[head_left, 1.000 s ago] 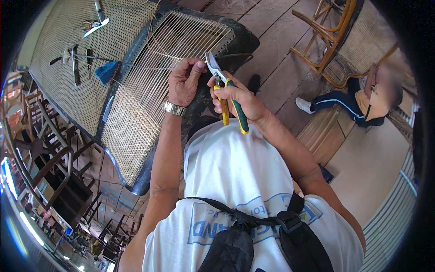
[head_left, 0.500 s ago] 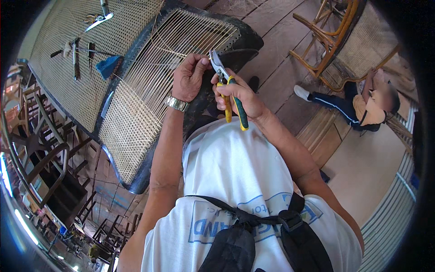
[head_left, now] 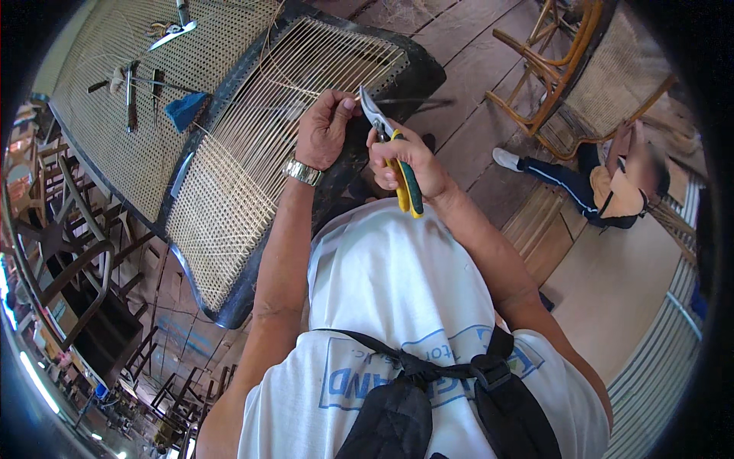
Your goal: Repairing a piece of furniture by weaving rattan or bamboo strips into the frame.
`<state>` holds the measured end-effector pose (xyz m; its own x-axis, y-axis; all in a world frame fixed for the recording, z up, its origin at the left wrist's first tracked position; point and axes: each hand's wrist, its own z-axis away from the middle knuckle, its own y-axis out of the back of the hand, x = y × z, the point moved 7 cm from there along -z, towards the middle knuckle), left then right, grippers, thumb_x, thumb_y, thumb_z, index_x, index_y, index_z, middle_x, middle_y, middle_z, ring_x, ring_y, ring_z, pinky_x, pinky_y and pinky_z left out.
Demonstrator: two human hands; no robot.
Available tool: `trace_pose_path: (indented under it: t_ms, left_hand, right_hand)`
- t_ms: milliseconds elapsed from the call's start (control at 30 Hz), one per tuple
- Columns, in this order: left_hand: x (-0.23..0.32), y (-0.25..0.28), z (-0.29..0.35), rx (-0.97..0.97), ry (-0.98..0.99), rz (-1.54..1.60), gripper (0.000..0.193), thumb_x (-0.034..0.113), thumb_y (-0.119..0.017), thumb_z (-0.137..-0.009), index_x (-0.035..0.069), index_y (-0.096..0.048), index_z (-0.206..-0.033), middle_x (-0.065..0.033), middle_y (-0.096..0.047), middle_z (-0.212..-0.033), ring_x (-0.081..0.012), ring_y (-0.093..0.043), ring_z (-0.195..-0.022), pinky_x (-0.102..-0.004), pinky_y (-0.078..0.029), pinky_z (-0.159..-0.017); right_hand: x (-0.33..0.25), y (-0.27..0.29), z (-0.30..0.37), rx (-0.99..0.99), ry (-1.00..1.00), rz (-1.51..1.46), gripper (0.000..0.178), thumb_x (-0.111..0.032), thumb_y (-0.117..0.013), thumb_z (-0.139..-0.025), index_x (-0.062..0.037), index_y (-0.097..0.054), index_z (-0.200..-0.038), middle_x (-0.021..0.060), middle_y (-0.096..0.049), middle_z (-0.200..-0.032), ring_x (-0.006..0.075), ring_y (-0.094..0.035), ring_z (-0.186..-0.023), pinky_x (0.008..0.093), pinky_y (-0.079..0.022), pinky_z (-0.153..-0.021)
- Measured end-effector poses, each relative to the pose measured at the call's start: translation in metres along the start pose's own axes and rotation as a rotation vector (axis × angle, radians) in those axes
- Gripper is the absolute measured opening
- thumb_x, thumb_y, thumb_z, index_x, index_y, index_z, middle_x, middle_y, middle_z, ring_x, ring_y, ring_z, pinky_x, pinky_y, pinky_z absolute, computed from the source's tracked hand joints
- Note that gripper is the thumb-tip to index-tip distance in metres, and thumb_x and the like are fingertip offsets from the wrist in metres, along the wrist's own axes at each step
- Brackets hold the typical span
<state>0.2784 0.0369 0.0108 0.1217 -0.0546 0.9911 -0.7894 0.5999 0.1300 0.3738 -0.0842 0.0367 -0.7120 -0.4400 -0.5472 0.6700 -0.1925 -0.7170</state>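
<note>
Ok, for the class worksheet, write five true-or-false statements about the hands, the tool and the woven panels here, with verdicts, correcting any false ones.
1. The right hand grips pruning shears. True.
2. The left hand is close to the shears' blade. True.
3. The left wrist is bare. False: a metal watch is on it.
4. A blue pad lies on the upper-left panel. True.
5. Both panels are tightly woven all over. False: the nearer panel has open gaps in its upper part.

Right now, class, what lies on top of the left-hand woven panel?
A blue pad, slim dark tools and a metal blade lie on the woven panel. The weave directly beneath them is covered and cannot be seen.
</note>
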Motion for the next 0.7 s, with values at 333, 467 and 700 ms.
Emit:
trace_pose_path:
  t_ms: [333, 467, 700]
  left_hand:
    - [0.034, 0.008, 0.016, 0.000, -0.103, 0.210, 0.029, 0.028, -0.056, -0.106, 0.002, -0.065, -0.097, -0.0058, -0.071, -0.093, -0.0116, -0.062, -0.083, -0.0265, -0.050, -0.078]
    - [0.080, 0.000, 0.063, -0.156, -0.162, 0.588, 0.033, 0.031, -0.058, -0.105, 0.002, -0.067, -0.092, -0.0074, -0.070, -0.093, -0.0133, -0.062, -0.082, -0.0279, -0.049, -0.077]
    - [0.023, 0.001, 0.086, 0.072, 0.215, 0.170, 0.027, 0.025, -0.068, -0.100, -0.002, -0.069, -0.101, -0.0058, -0.070, -0.089, -0.0109, -0.064, -0.078, -0.0261, -0.050, -0.071]
  right_hand:
    - [-0.066, 0.021, 0.036, 0.003, 0.345, 0.073, 0.039, -0.018, -0.058, -0.095, 0.0022, -0.054, -0.128, 0.0128, -0.065, -0.106, 0.0200, -0.063, -0.082, 0.0332, -0.051, -0.078]
    - [-0.063, 0.095, 0.033, 0.173, 0.405, 0.190, 0.034, -0.021, -0.060, -0.095, -0.0011, -0.057, -0.122, 0.0112, -0.065, -0.105, 0.0205, -0.064, -0.082, 0.0356, -0.050, -0.077]
    - [-0.025, 0.143, 0.019, 0.260, 0.201, 0.259, 0.034, -0.025, -0.063, -0.094, -0.0058, -0.058, -0.121, 0.0069, -0.062, -0.099, 0.0196, -0.066, -0.085, 0.0360, -0.050, -0.080]
